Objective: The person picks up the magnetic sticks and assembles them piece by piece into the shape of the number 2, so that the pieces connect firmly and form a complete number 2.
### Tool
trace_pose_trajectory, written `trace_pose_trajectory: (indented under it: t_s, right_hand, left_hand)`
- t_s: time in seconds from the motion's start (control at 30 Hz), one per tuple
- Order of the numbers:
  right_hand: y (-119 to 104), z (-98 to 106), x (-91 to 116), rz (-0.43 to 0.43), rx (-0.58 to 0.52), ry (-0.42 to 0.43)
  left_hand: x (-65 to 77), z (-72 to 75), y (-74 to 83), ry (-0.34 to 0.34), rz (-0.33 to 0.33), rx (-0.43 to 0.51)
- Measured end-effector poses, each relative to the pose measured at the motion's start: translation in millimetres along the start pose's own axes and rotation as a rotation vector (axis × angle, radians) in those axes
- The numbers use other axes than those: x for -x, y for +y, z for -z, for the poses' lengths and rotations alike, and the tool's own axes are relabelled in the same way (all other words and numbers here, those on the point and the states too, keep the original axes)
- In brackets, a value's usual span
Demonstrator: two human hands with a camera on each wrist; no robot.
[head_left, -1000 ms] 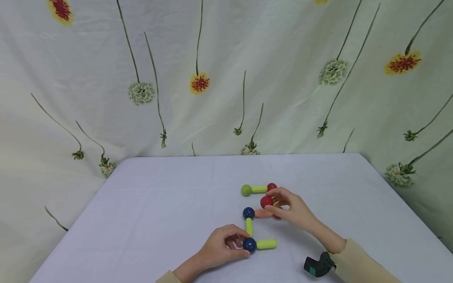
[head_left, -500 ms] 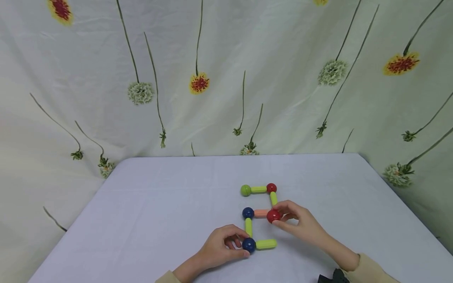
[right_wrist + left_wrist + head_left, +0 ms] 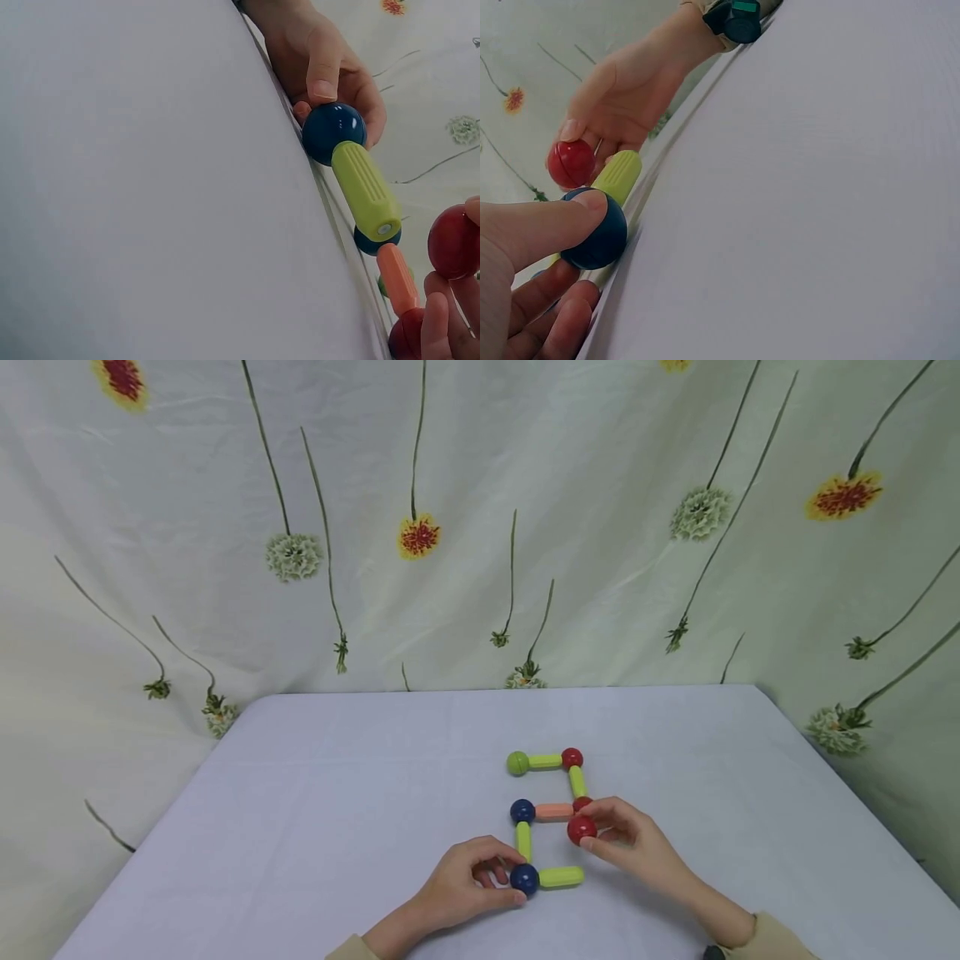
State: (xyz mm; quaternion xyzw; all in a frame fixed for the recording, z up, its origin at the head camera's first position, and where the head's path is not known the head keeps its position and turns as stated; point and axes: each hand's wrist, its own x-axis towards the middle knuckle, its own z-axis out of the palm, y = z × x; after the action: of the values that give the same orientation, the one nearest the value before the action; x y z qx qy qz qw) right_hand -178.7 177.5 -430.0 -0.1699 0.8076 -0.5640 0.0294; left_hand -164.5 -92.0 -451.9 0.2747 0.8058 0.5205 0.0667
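Observation:
My left hand (image 3: 476, 877) pinches the near blue ball (image 3: 524, 879) of a chain of magnetic rods and balls on the table. From that ball a yellow-green rod (image 3: 561, 877) points right, its other end bare, with a metal tip in the right wrist view. Another yellow-green rod (image 3: 523, 842) runs back to a second blue ball (image 3: 522, 811). An orange rod (image 3: 554, 812) links this to a red ball (image 3: 583, 804), partly behind my fingers. My right hand (image 3: 633, 843) pinches a loose red ball (image 3: 582, 829) between thumb and fingers, just nearer than the chain's red ball.
The chain continues back along a yellow-green rod (image 3: 577, 782) to a far red ball (image 3: 572, 758), then left along another rod (image 3: 545, 762) to a green ball (image 3: 517, 763). A white cloth covers the table (image 3: 337, 793); a flowered curtain (image 3: 465, 610) hangs behind.
My right hand has brought the red ball nearer and slightly right, from above the orange rod to beside the open rod end. My left hand stays on the blue ball.

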Motion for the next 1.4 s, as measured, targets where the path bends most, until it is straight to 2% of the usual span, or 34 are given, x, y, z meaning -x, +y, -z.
trace_pose_trajectory:
  t_s: [0.4,0.67,0.97,1.4]
  right_hand:
    - [11.4,0.3,-0.7,-0.026,-0.139,-0.085]
    - [17.3,2.4,-1.1,-0.022,-0.119,-0.147]
    - [21.1,8.9,-1.6,0.021,-0.097,-0.241]
    - [22.7,11.2,-3.4,0.083,-0.131,-0.304]
  left_hand:
    - [-0.8,-0.5,-2.2,0.003,0.013,-0.007]
    - [1.0,0.1,1.2,0.000,0.018,-0.004]
    - [0.7,0.9,0.1,0.000,0.003,-0.002]
    - [0.2,0.7,-0.5,-0.002,-0.006,0.002]
